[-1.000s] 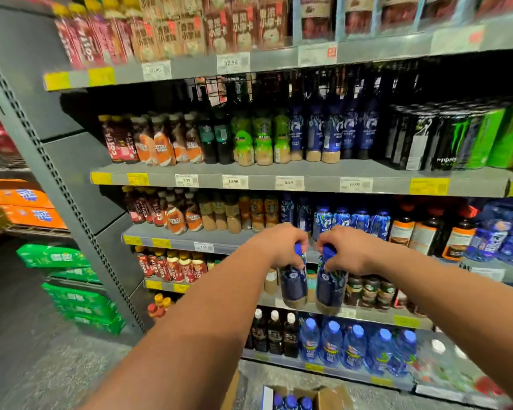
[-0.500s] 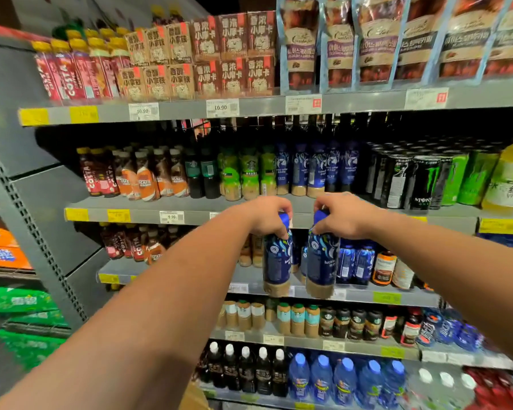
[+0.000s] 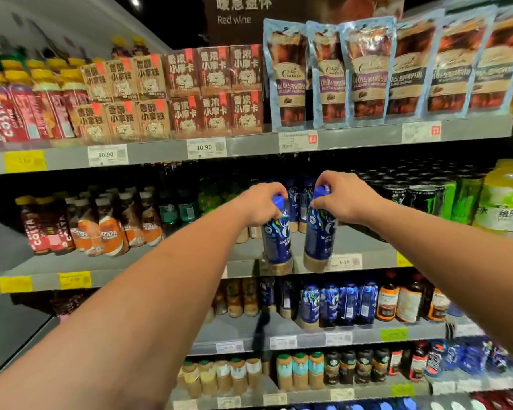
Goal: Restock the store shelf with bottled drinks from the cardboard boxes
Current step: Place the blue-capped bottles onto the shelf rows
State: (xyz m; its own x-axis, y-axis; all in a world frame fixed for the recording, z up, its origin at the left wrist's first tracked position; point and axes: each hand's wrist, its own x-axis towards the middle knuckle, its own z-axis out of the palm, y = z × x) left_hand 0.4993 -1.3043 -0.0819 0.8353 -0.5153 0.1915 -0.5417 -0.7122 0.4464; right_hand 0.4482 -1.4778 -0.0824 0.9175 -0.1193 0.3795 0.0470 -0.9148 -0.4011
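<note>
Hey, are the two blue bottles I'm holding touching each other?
Apart. The head view shows grey shelf between the left bottle and the right bottle.

two hands (image 3: pixel 261 204) (image 3: pixel 348 201), two held bottles (image 3: pixel 276 242) (image 3: pixel 320 238)

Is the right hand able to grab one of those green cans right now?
Probably not yet. The right hand grips a blue bottle by its cap, so its fingers are busy. The green cans stand further right on the same shelf, so once it lets go, it likely could.
</note>
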